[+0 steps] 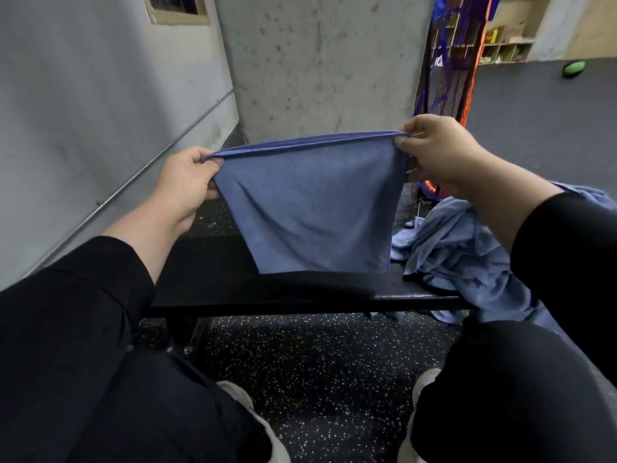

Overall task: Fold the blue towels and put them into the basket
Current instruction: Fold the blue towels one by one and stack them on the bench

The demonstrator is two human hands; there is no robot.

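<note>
I pinch the top corners of a blue towel (312, 208), left hand (187, 182) and right hand (437, 152) each curled on one, holding it doubled above the black bench (267, 289). To fold it well, I should keep the edges matched and taut, then bring the corners together. More towels (460, 248) lie heaped right. No basket or writing visible.

Blue towel (310, 208) doubled, hanging midair

A black bench (267, 289) bears crumpled blue towels (457, 248).
</note>
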